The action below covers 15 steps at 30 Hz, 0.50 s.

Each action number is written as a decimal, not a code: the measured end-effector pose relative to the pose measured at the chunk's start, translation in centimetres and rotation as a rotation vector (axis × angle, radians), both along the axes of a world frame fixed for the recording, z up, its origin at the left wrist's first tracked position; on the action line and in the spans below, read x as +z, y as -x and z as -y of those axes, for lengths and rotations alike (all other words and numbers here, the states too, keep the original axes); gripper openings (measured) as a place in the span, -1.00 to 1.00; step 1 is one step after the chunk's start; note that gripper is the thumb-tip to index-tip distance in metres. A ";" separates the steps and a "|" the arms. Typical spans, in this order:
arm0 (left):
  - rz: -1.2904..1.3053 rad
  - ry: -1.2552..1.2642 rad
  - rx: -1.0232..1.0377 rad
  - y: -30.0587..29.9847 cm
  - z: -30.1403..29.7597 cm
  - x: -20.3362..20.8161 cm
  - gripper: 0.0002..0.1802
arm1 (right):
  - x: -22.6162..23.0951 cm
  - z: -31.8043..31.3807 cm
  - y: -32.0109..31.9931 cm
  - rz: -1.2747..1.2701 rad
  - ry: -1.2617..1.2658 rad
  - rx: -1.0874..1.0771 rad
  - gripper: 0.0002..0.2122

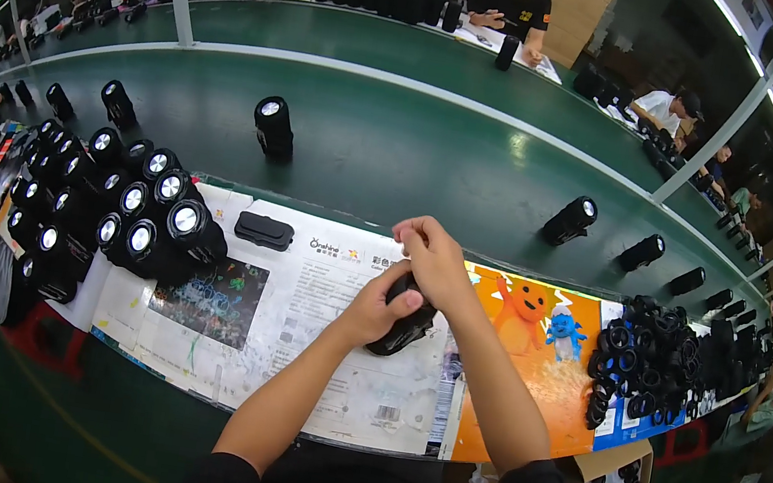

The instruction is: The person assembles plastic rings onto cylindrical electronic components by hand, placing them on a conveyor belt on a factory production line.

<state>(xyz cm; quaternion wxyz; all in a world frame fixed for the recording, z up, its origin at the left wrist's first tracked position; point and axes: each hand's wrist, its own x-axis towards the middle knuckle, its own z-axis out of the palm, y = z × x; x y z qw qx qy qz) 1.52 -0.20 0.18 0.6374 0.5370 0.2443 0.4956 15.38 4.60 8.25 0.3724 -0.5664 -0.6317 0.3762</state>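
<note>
In front of me, over the printed white sheet, a black cylindrical speaker (405, 329) is gripped by my left hand (384, 309), fingers wrapped round it with the thumb on top. The two hands hide much of it. My right hand (430, 263) is at the speaker's far end, its fingers curled and pressed together; what they hold, if anything, is hidden. Farther left on the sheet lies a flat, long black piece with rounded ends (264, 230).
Many black speakers with silver round ends (141, 235) stand crowded at my left. Black rings (644, 360) are heaped at the right, above a cardboard box (621, 477) of black parts. Spaced speakers (273, 128) stand along the green belt (421, 147). Other people sit around it.
</note>
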 end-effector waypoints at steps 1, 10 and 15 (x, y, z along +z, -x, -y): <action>0.040 0.024 -0.036 0.0 -0.4 0.0 -0.30 | -0.9 -0.8 -0.6 -0.264 0.007 0.034 -0.73; 0.487 0.097 0.159 1.9 -1.9 1.2 -0.13 | -5.5 9.0 -1.5 -0.910 0.347 0.120 -0.51; 0.258 -0.131 0.182 4.4 -5.2 2.4 -0.19 | -5.0 4.1 -2.2 -1.115 0.455 -0.056 -0.60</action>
